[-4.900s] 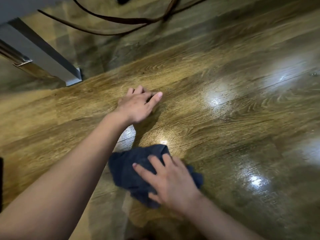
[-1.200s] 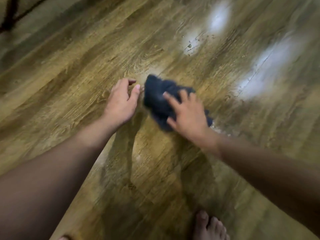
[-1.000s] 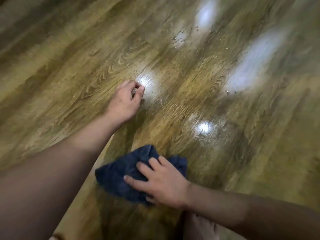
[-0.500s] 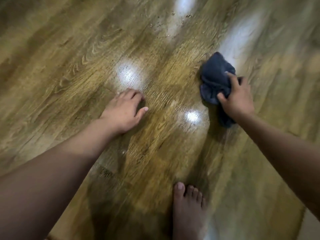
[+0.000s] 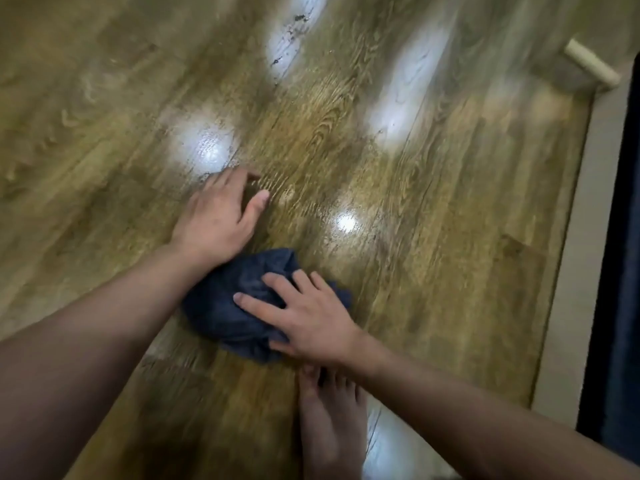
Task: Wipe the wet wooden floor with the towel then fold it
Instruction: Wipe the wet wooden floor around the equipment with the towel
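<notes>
I am pressing my right hand (image 5: pixel 311 320) flat on the towel (image 5: pixel 228 306), fingers spread across its top, pinching nothing. The towel, dark blue and bunched, is lying on the wooden floor (image 5: pixel 433 254) at lower centre of the frame, directly under that grip. My left hand (image 5: pixel 218 216) is bracing on the bare boards just above the towel, fingers spread and holding nothing; its wrist is overlapping the towel's upper left edge. The towel's long axis is running from upper right to lower left. I am judging the right hand the one doing the wiping. Glossy patches are showing toward the upper centre, above the towel; wiping looks unfinished, folding not begun.
</notes>
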Tool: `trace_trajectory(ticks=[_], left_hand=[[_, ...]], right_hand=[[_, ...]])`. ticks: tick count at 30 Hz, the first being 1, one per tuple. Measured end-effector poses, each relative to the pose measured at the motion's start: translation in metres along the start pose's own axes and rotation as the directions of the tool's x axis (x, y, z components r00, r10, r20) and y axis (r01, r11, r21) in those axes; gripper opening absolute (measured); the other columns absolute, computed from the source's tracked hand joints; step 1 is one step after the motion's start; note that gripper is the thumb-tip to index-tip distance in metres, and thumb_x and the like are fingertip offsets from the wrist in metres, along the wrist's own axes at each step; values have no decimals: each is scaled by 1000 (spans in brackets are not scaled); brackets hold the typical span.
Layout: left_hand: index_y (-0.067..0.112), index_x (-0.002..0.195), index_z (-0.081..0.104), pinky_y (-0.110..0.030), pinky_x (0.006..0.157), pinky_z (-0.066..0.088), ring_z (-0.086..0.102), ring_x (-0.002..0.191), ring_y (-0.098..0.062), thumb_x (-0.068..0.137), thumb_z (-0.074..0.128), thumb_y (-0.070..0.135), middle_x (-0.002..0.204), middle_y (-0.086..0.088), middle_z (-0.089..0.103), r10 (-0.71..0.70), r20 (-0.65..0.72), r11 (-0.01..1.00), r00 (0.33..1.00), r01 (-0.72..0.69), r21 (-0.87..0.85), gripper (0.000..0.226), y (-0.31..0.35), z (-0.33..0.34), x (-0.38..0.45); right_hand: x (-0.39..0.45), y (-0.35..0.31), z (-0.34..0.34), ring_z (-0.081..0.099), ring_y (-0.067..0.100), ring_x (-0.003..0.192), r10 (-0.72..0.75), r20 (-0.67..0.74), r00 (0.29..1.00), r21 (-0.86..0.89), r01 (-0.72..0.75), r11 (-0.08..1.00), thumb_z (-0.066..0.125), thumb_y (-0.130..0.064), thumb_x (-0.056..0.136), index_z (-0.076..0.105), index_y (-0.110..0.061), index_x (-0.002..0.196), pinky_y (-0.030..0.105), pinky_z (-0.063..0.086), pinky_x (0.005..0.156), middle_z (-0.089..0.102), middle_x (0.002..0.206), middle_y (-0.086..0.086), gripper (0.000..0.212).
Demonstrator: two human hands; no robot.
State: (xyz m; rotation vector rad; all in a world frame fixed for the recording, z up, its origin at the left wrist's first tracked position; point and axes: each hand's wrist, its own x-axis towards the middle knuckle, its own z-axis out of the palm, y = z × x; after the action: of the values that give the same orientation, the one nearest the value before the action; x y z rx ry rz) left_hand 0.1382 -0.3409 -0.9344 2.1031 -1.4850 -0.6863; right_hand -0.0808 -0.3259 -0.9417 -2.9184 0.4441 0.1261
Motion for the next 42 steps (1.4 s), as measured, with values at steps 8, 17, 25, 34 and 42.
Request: trace_trajectory(ticks=[8,17,25,34,42], left_hand=[[15,127,50,-46,110,35,45,129,-32,99,42,44,131,-13,55,50,142,985,989,-72,154,41,-11,8,-9],[19,128,50,-48,103,41,47,123,-31,97,37,52,130,-9,55,-2,156,971,988,-36,237,47,-3,5,0],[15,116,56,-53,91,38,49,116,-37,97,19,59,124,-15,60,-94,-18,978,995,95,183,60,8,9,9],[11,118,61,-39,97,38,53,112,-32,100,36,48,114,-13,61,69,90,998,994,-69,-2,48,-20,-12,-1],[20,120,59,-45,105,33,44,127,-30,95,53,38,130,-5,55,-73,-98,975,992,92,201,31,-60,-34,3]], right_hand=[[-32,152,-25,54,38,106,575,-185,797,116,-563,818,71,-36,77,47,-26,146,50,50,87,51,128,18,74],[-11,190,-36,44,38,119,935,-210,284,223,-918,329,65,-40,86,37,-28,148,48,40,102,39,136,15,69],[-22,15,-1,44,32,105,320,-55,946,94,-314,945,73,-47,72,39,-34,149,49,43,90,43,134,11,84],[-4,109,-17,55,39,103,169,-84,982,39,-166,985,70,-43,77,51,-23,145,47,49,84,55,129,18,74],[65,261,-58,45,38,128,904,-129,407,361,-830,425,62,-40,88,36,-27,144,50,40,108,36,140,13,62]])
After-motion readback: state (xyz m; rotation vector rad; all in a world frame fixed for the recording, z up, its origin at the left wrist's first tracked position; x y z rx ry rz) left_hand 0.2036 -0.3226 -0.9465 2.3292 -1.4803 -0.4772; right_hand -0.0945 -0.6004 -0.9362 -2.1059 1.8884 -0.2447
